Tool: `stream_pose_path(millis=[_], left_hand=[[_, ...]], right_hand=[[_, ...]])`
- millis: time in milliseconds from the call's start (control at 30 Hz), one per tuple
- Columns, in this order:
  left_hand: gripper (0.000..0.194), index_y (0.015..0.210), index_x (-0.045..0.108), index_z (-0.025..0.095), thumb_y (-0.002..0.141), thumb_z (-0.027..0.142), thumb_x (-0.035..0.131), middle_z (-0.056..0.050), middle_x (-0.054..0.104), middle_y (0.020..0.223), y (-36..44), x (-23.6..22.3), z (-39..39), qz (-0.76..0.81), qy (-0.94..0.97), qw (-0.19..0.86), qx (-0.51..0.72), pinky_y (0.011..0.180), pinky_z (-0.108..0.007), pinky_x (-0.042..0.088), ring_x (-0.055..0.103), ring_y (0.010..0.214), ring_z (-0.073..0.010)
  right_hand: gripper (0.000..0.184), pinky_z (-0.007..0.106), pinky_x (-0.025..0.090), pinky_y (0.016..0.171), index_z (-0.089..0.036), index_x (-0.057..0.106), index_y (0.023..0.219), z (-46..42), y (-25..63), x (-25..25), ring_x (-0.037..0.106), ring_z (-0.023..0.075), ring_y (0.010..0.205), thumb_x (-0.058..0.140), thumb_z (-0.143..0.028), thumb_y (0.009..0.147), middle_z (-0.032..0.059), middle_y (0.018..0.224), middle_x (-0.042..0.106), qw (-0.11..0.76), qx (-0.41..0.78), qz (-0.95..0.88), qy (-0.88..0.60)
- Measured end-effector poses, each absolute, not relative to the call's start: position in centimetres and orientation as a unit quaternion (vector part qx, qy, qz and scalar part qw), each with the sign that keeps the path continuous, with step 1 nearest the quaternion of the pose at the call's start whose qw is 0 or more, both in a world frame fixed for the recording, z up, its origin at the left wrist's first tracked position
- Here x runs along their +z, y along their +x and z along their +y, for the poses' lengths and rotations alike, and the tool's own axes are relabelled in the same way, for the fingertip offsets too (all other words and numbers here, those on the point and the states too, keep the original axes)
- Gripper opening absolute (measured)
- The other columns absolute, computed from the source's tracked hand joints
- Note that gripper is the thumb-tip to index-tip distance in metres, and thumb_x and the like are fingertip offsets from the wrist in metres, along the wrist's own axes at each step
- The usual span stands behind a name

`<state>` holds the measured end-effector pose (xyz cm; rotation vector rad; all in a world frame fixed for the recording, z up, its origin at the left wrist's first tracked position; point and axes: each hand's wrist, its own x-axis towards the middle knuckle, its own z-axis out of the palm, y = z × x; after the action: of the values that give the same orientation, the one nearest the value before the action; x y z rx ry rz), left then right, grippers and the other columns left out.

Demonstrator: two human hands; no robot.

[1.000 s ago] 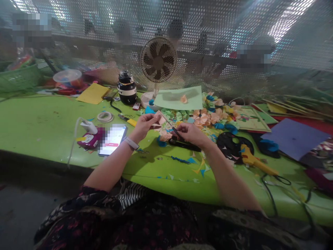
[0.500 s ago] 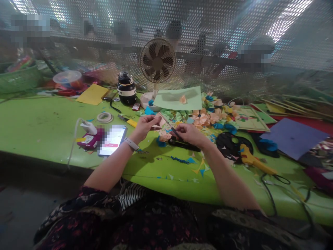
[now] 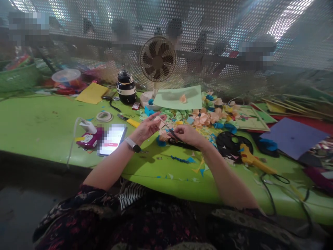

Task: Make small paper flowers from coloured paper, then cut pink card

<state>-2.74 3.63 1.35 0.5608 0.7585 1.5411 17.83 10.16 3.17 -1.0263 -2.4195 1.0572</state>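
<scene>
My left hand (image 3: 147,129) is turned partly palm up. Its fingertips pinch a small pale peach paper piece (image 3: 161,123). In my right hand (image 3: 188,134) is a slim tool (image 3: 172,132) with a dark handle and a thin light-coloured shaft; its exact kind cannot be made out. The tool's tip points up and left and meets the paper or lies right beside it. Peach paper petals (image 3: 164,134) and a blue one (image 3: 161,141) lie on the green table (image 3: 151,173) just below the hands.
A heap of paper flowers (image 3: 204,118) spreads behind my right hand. Behind stand a fan (image 3: 157,60) and a black bottle (image 3: 126,88). A phone (image 3: 113,139), tape roll (image 3: 104,116) and yellow cutter (image 3: 133,122) lie left; a yellow glue gun (image 3: 251,159) with its cord lies right.
My left hand has rolled palm upward and its fingers have spread somewhat, bringing the watch face into view. My right hand and the tool have shifted slightly left.
</scene>
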Motion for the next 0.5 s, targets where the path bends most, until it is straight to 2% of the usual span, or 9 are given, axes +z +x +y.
stream_pose_path(millis=[233, 367, 500], left_hand=[[0.041, 0.117, 0.065, 0.014, 0.080, -0.004, 0.058, -0.009, 0.076, 0.111, -3.3, 1.3, 4.1, 0.337, 0.214, 0.634, 0.662, 0.078, -0.021, 0.058, 0.071, 0.103, -0.0158], [0.043, 0.114, 0.065, 0.013, 0.076, -0.003, 0.053, -0.010, 0.076, 0.107, -3.4, 1.2, 4.2, 0.339, 0.206, 0.641, 0.657, 0.087, -0.031, 0.060, 0.071, 0.104, -0.0193], [0.036, 0.107, 0.068, 0.011, 0.076, -0.003, 0.055, -0.011, 0.077, 0.103, -3.3, 1.0, 4.2, 0.363, 0.212, 0.650, 0.633, 0.098, -0.037, 0.057, 0.072, 0.101, -0.0206]], right_hand=[[0.051, 0.027, 0.038, 0.054, -0.019, 0.061, 0.068, 9.7, 18.0, 4.2, 0.054, 0.0130, 0.058, 0.074, -0.068, 0.069, 0.0037, 0.064, 0.067, 0.115, 0.438, -0.811, -0.370], [0.054, 0.026, 0.032, 0.051, -0.018, 0.063, 0.066, 9.5, 18.0, 4.9, 0.047, 0.0110, 0.054, 0.070, -0.071, 0.071, 0.0038, 0.063, 0.066, 0.102, 0.427, -0.818, -0.373], [0.055, 0.026, 0.032, 0.052, -0.018, 0.062, 0.065, 9.4, 18.0, 5.1, 0.047, 0.0109, 0.054, 0.072, -0.072, 0.069, 0.0033, 0.063, 0.066, 0.105, 0.432, -0.815, -0.371]])
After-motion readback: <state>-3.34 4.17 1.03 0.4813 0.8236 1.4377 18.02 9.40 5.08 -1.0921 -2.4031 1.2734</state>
